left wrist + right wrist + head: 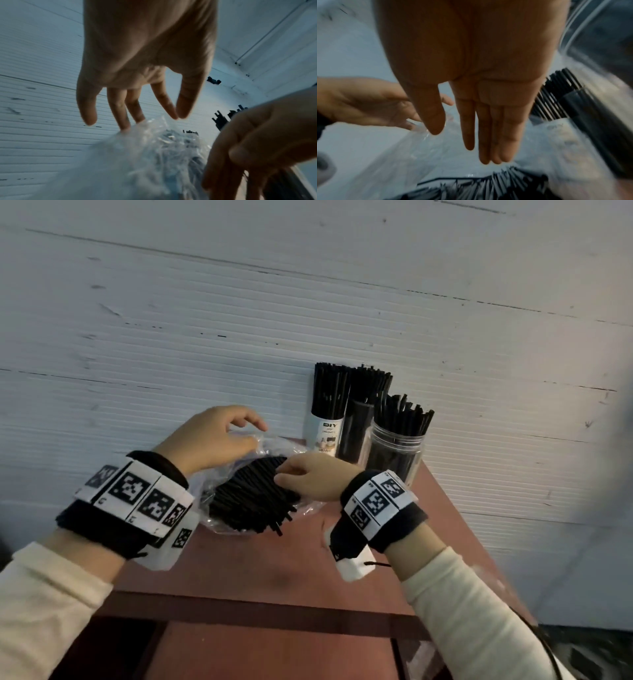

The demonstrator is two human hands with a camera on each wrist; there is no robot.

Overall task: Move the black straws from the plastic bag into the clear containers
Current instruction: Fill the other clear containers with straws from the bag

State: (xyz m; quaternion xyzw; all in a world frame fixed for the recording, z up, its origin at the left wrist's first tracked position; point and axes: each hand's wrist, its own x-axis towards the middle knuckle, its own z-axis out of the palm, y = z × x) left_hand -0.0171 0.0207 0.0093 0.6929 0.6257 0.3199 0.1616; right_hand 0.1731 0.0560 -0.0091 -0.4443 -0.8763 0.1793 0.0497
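White ribbed wall panels (205,320) stood behind a reddish-brown surface (274,570), which carried everything in use. Against the wall at the far edge stood the clear containers (395,453): a wide jar to the right, a tall labelled tube (327,433) to its left and a dark one between, all upright and already bristling with straws. Judgement: they were parked at the back to keep the working area free and within reach of the right hand.

Plastic bag (253,446) lay just in front of the containers, mouth gaping upward. Black straws (253,498) lay in it as a loose heap, their near ends poking out over the bag's lower edge. So the task appeared partly done, with a good share still in the bag.

Left hand (209,440) was at the bag's far upper edge; the left wrist view showed the fingers (123,108) hanging fairly straight with tips on the film, thumb and forefinger nearly meeting. Whether they truly pinched the film I could not tell. Likely purpose: holding the mouth open.

Right hand (308,477) hovered over the heap's right side, fingers (488,128) straight and close together, holding nothing; it was touching or nearly touching the straws.
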